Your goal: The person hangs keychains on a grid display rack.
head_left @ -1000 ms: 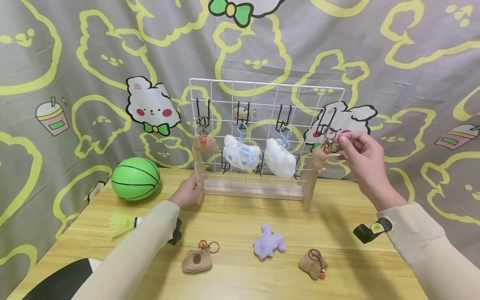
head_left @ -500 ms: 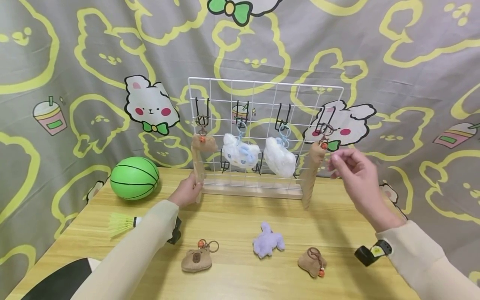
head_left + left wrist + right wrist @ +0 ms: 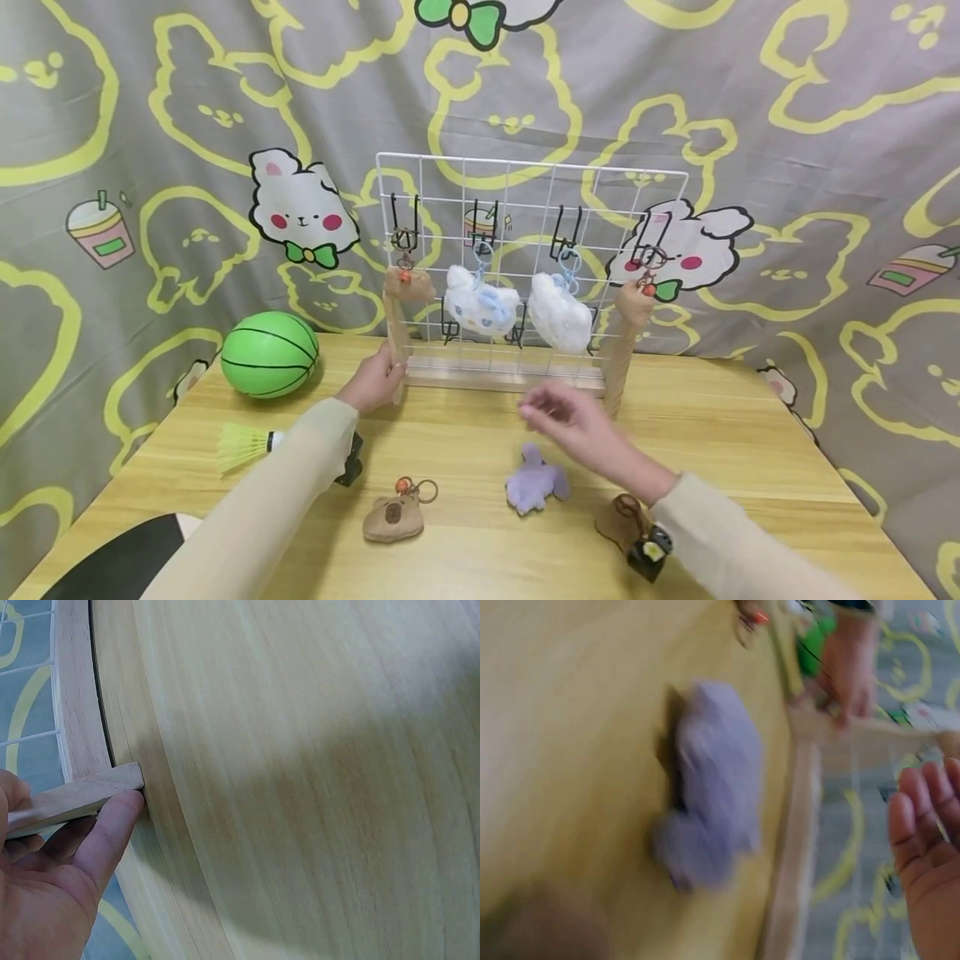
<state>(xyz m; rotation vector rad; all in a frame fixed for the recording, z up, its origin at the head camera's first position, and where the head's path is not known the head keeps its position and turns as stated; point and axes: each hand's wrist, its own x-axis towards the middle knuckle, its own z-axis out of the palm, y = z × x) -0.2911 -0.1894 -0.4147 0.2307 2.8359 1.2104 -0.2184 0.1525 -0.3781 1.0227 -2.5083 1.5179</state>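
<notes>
My left hand grips the left wooden upright of a white wire grid rack, thumb and fingers on either side of it. Over the table, just beyond a purple plush toy, my right hand hovers with relaxed fingers and holds nothing. On the rack's black hooks hang two white plush keychains in the middle and a brown plush keychain at the left. Another brown plush keychain hangs at the right. The right wrist view is blurred.
A capybara keychain lies at front left. Another brown keychain is partly hidden by my right wrist camera. At left are a green ball, a yellow shuttlecock and a black-and-white object. A patterned curtain hangs behind.
My right hand has left the brown keychain at the rack's right hook and come down and left, above the purple plush toy. My left hand stays on the upright.
</notes>
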